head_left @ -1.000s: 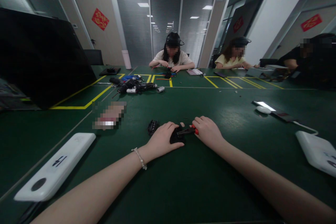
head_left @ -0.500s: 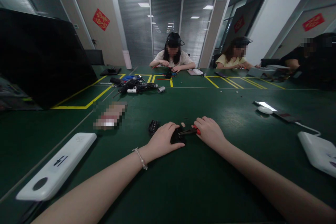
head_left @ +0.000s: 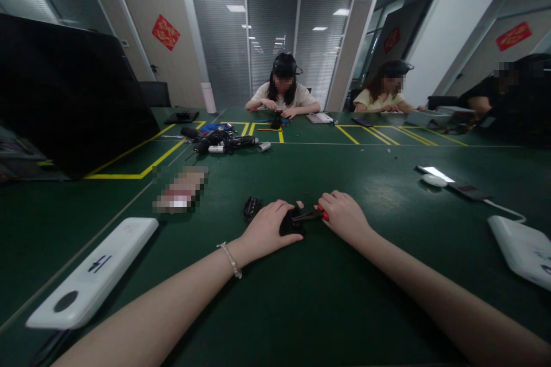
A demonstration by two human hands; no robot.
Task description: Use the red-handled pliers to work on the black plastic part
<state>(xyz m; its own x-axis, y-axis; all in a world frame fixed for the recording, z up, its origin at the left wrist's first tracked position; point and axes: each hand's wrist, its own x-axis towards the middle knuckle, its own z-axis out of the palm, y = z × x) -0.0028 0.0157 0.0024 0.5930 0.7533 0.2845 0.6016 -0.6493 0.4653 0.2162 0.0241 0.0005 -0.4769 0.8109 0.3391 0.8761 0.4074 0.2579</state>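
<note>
My left hand (head_left: 270, 223) is closed around a small black part (head_left: 291, 226), steadying it against the green table (head_left: 275, 309). What kind of part it is I cannot make out. Red-handled pliers (head_left: 308, 216) are gripped in my right hand (head_left: 345, 214), palm down, with the fingers wrapped over the handles. The dark jaws point left and reach the black part, near its upper side. Just beyond my left hand lies another black piece (head_left: 251, 208) with a row of light spots. A small pale scrap (head_left: 300, 205) rests beside the jaws.
A long white device (head_left: 97, 269) lies at left, near a blurred phone (head_left: 181, 189). Tools and cables (head_left: 221, 140) are heaped farther back. At right are a white mouse-shaped object (head_left: 434, 181) and a white box (head_left: 523, 249). Several people sit across the table; a large black screen (head_left: 69, 97) stands left.
</note>
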